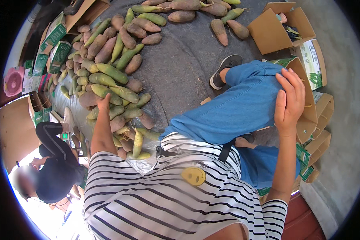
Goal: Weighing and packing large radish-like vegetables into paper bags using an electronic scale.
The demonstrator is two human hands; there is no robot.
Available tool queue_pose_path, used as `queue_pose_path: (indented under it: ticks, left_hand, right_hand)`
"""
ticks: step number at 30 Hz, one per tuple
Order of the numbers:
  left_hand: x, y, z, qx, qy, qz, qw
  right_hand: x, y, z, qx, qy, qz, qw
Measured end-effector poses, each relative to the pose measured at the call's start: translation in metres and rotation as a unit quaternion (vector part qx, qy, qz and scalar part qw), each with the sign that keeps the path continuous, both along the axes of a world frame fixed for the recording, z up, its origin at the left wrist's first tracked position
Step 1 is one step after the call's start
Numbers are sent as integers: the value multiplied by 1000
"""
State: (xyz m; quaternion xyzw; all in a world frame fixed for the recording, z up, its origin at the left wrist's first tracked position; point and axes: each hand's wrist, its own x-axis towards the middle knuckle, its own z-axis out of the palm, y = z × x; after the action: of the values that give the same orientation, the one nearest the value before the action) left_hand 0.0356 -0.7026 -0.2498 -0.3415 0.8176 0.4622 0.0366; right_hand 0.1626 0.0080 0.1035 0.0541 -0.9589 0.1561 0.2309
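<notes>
Dozens of long green-brown radishes [108, 76] piled on floor; left hand [104, 103] reaching in, grasp unclear; right hand [290, 102] open on blue-trousered knee [248, 100]. Better pick from pile edge.

Left hand [104, 102] half buried among the radishes [108, 76], fingers out of sight. Open carton [274, 30] contents too small to tell. Co-worker [52, 168] partly cut off at the rim.

Left hand [104, 102] reaching into piled radishes [108, 72], right hand [290, 100] resting on blue-trousered knee [248, 100]
</notes>
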Motion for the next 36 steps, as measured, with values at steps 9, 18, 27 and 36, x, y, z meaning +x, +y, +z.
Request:
queue_pose_path:
  ticks: [9,18,27,36]
  left_hand:
    - [-20,63,-19,-65,-77,108,989]
    - [19,119,13,-204,-173,56,962]
    - [43,143,14,-171,-69,27,982]
    - [36,304,28,71,3,-141,987]
  right_hand:
    - [-3,-8,2,24,-5,-9,1000]
    - [-7,-9,-1,9,5,-11,1000]
    - [-10,-10,-2,-2,22,-10,1000]
    - [-6,-7,-6,-7,37,-4,999]
